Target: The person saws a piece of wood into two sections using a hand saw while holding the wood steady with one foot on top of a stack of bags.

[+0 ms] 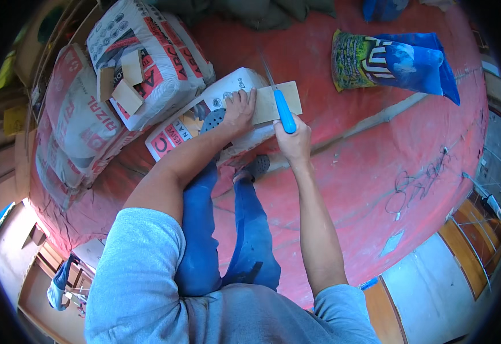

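My right hand [294,139] is wrapped round the blue handle of a narrow hand saw [285,112], whose thin blade points away from me across a flat tan board [289,98]. The left end of that board is under my left hand [240,113], which presses and grips it on top of a white sack [229,86]. My left fingers are bent and close together. Part of the board is hidden by the hand and the saw handle. One dark perforated shoe [213,120] is up on the sack beside my left wrist.
Full sacks [147,63] are stacked at the left, with small tan offcuts [127,96] on top. A blue and green bag [388,62] lies at the far right on the red sheet [342,189]. Tangled wire [428,175] lies nearer on the right.
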The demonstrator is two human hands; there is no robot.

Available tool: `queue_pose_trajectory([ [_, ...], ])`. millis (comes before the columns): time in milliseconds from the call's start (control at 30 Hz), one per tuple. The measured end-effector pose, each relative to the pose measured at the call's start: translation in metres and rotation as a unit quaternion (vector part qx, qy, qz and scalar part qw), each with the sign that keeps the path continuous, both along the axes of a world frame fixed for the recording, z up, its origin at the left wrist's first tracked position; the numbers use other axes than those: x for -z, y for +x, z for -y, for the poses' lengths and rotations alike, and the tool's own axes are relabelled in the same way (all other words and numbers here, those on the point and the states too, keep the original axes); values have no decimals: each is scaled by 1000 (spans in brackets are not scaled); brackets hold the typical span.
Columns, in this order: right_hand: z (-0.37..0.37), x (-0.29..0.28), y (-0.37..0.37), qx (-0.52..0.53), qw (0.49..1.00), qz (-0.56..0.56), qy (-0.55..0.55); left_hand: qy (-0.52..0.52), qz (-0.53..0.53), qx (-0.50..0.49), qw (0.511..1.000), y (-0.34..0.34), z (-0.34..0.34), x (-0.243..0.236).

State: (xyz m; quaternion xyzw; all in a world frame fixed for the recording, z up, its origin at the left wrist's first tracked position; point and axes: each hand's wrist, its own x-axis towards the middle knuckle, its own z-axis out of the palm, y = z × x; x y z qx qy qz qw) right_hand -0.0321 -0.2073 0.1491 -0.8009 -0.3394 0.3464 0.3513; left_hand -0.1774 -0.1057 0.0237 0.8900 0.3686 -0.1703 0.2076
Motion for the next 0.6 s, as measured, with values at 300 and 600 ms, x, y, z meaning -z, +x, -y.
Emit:
queue_pose_trajectory([
  [300,-8,7,1,-48,999,-14,5,-86,50,-65,993,3,-32,-10],
  [600,0,4,13,-45,999,-7,17,-228,138,-225,937,-129,14,-179],
])
